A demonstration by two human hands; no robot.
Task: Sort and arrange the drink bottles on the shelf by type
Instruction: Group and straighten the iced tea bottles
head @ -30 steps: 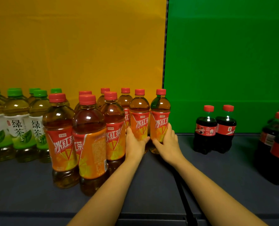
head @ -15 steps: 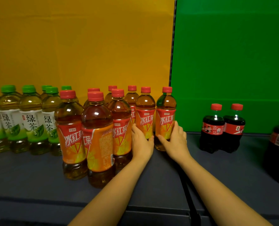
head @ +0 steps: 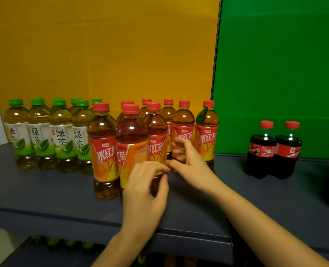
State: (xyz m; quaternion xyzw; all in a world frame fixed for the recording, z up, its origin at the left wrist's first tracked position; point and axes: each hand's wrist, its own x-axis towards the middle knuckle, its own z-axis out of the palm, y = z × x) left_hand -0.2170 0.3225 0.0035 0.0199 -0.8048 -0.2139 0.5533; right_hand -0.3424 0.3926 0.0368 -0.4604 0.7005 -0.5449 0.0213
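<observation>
Where the dark shelf (head: pixel 44 189) begins at the left, a cluster of green tea bottles (head: pixel 60 135) with green caps stands upright in two rows against the yellow backdrop (head: pixel 102 45). Just beside them, touching or nearly so, the iced tea bottles (head: pixel 102 151) with red caps and orange labels are grouped at the middle of the shelf, three of them forward and the others behind. The left hand (head: pixel 144 191) is raised in front of the rightmost forward iced tea bottle (head: pixel 157 132), its fingers and thumb curved to either side of the bottle's lower part. Blur hides whether they actually grasp it. Next to it, the right hand (head: pixel 190 160) hangs before a rear iced tea bottle (head: pixel 183 122), its fingers loosely curled and apart, grasping nothing. The last iced tea bottle (head: pixel 207 135) stands at the seam where the green backdrop (head: pixel 275 54) starts. Well apart to the right, two small cola bottles (head: pixel 263 149) stand side by side and touching, and another dark bottle is cut off by the frame's right edge.
</observation>
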